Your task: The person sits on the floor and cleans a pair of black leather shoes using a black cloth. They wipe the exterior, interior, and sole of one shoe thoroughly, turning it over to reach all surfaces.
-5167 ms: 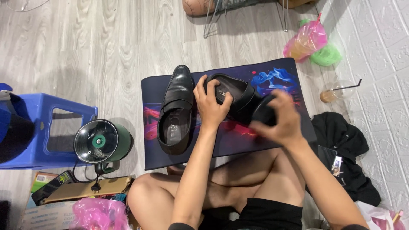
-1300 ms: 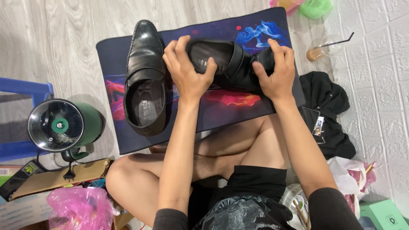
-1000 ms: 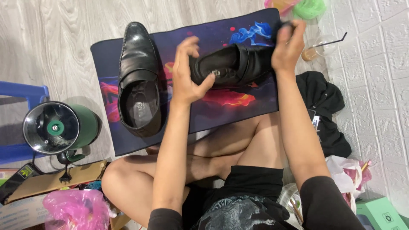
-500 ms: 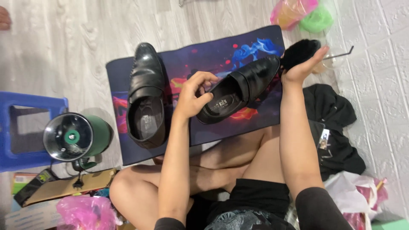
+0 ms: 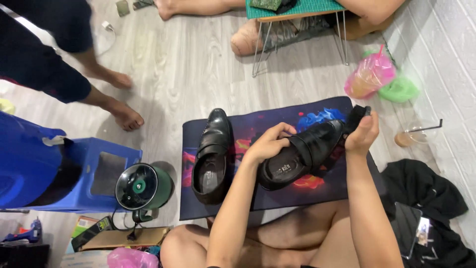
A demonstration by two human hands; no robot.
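The camera has tilted up, and the right hand [image 5: 363, 134] has brought the brush [image 5: 358, 115] to the shoe's [image 5: 302, 153] toe.

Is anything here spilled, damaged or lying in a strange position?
Nothing stands out. The left hand holds one black shoe, the right hand holds a black brush at its toe, and the other shoe lies flat on the mat.

Left hand [image 5: 267, 145] grips black shoe [image 5: 302, 154]; right hand [image 5: 362, 134] holds brush [image 5: 356, 116].
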